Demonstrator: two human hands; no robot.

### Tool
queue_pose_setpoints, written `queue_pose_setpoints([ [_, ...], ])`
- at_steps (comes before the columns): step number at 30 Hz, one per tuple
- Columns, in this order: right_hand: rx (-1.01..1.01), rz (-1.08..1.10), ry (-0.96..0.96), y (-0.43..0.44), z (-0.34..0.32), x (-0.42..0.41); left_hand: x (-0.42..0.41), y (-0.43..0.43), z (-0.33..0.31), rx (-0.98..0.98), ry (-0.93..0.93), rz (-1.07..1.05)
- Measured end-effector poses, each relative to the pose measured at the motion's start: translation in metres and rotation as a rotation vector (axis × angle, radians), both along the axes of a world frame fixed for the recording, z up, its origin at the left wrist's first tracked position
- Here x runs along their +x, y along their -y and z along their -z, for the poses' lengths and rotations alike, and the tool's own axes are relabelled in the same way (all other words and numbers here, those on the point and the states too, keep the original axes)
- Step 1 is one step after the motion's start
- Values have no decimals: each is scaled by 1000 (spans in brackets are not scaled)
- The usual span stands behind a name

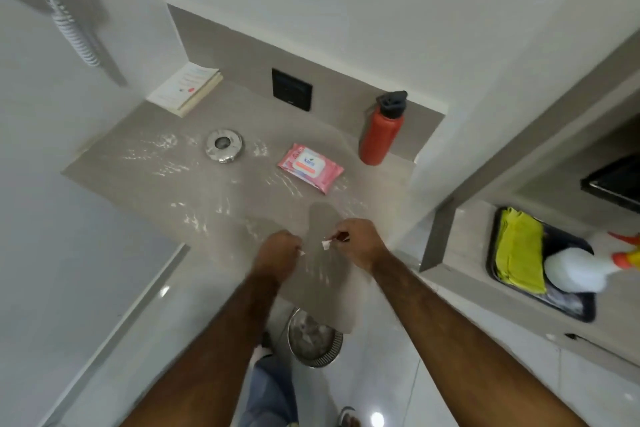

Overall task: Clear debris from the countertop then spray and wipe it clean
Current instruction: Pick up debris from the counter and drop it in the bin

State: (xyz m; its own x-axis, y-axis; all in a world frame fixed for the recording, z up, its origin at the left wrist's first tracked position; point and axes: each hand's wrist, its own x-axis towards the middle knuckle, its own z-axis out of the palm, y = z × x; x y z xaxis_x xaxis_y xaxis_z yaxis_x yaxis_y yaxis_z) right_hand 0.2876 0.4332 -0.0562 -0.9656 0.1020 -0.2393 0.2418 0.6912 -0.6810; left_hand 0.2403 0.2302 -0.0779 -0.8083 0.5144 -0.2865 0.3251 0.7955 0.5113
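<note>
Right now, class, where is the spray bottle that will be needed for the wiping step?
In the head view the spray bottle lies on its side at far right, in a dark tray beside a folded yellow cloth, on a separate counter.

We have one view only, head-worn, wide-angle, looking steeply down and forward. The countertop (145, 180) fills the frame centre, near; walls bend toward the upper edge. Both forearms enter from the bottom edge. The floor (377, 374) shows at lower centre, a side counter (460, 253) at right.
</note>
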Motion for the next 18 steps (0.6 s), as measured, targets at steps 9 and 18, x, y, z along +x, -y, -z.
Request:
queue_pose_setpoints([
  [9,-210,-109,218,-34,-6,157,185,-33,-7,217,150,-228],
  [18,-391,245,378,-30,98,257,260,-34,76,297,369,-452],
])
